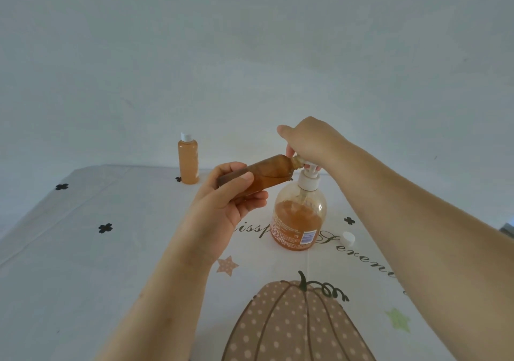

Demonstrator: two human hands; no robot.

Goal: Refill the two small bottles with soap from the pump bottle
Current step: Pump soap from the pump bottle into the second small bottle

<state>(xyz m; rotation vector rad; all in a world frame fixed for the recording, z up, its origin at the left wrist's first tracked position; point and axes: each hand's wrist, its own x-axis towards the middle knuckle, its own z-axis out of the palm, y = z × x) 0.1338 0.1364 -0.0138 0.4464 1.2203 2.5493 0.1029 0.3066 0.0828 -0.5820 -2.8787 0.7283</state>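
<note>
My left hand (226,202) grips an uncapped small bottle (267,172) of amber soap, tilted almost flat, its neck right at the pump's spout. My right hand (311,140) rests on top of the white pump head (308,177), fingers bent down over it. The clear pump bottle (299,218) stands upright on the table, about half full of orange soap. A second small bottle (188,161), filled and closed with a white cap, stands upright at the table's far edge, left of my hands.
A loose white cap (348,238) lies on the tablecloth to the right of the pump bottle. The table (111,277) has a white cloth printed with a pumpkin, stars and lettering. A plain wall rises behind the far edge.
</note>
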